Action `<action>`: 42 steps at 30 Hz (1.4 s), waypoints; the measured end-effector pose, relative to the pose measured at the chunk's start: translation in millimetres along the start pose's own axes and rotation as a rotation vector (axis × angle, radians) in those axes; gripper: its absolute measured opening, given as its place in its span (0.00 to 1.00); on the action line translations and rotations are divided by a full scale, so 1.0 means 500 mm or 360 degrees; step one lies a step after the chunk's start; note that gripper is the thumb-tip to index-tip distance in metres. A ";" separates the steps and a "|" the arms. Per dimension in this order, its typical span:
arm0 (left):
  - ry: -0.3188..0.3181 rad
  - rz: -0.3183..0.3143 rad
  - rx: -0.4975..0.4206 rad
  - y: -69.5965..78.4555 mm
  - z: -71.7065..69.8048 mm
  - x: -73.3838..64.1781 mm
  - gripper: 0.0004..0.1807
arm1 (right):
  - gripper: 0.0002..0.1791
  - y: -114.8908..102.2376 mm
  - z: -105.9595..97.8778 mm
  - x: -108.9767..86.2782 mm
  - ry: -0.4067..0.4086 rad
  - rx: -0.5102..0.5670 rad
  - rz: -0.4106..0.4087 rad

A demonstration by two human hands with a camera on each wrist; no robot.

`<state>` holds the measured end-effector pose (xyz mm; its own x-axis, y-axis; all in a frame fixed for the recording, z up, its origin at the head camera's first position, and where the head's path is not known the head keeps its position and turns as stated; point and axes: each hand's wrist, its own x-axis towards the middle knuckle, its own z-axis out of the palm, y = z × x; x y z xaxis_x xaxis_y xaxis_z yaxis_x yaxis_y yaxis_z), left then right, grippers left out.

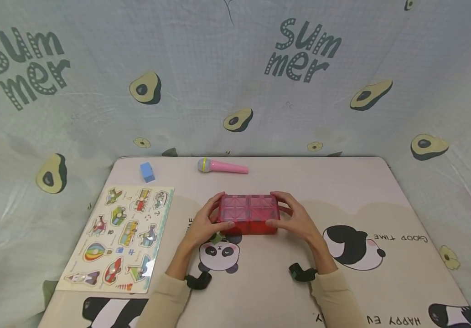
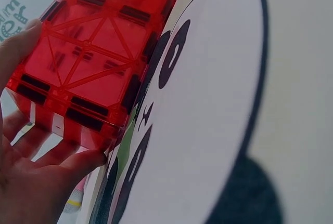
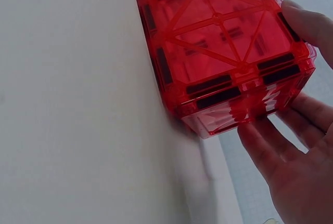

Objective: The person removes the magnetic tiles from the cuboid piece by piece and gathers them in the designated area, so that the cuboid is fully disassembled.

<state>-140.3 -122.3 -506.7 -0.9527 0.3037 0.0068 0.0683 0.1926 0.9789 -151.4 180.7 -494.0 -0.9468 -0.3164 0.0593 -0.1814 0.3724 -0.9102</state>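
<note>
A see-through red box built of magnetic tiles point(image 1: 249, 213) sits between the two hands near the middle of the table, its long side running left to right. At its left end the left hand point(image 1: 205, 224) holds it, thumb near the front corner and fingers round the end and back. The right hand point(image 1: 297, 219) holds the opposite end the same way. In the left wrist view, dark magnet strips line the edges of the red box point(image 2: 86, 52) and the fingers spread against its end. Fingertips press the end wall of the box point(image 3: 223, 31) in the right wrist view.
A picture puzzle board point(image 1: 122, 241) with vehicle pieces lies on the left of the table. Behind it is a blue block point(image 1: 147, 172). Toward the back edge lies a pink toy microphone point(image 1: 227, 167). A patterned curtain point(image 1: 202, 54) hangs behind the table.
</note>
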 end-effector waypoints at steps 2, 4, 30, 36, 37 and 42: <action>-0.0001 -0.0005 0.0002 -0.001 -0.001 0.001 0.49 | 0.44 0.001 0.000 0.001 -0.0001 0.0013 0.0008; -0.0001 -0.0007 0.0003 -0.002 -0.002 0.001 0.50 | 0.44 -0.001 0.000 0.001 -0.0005 0.0023 0.0016; 0.0033 -0.0035 0.0037 0.001 -0.001 0.000 0.48 | 0.47 -0.013 -0.005 0.003 0.0095 -0.0159 -0.0143; 0.0031 -0.0040 0.0022 0.000 -0.002 0.001 0.49 | 0.49 -0.020 -0.007 0.000 0.0066 -0.0098 -0.0050; 0.0030 -0.0038 0.0022 0.000 -0.002 0.001 0.49 | 0.50 -0.021 -0.008 0.000 0.0060 -0.0082 -0.0039; 0.0023 -0.0036 0.0018 0.000 -0.002 0.000 0.49 | 0.47 -0.024 -0.009 0.000 0.0054 -0.0038 -0.0036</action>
<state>-140.7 -123.1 -506.5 -0.9582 0.2857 -0.0124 0.0500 0.2099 0.9764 -150.6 180.1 -481.2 -0.9507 -0.2955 0.0938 -0.2088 0.3865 -0.8983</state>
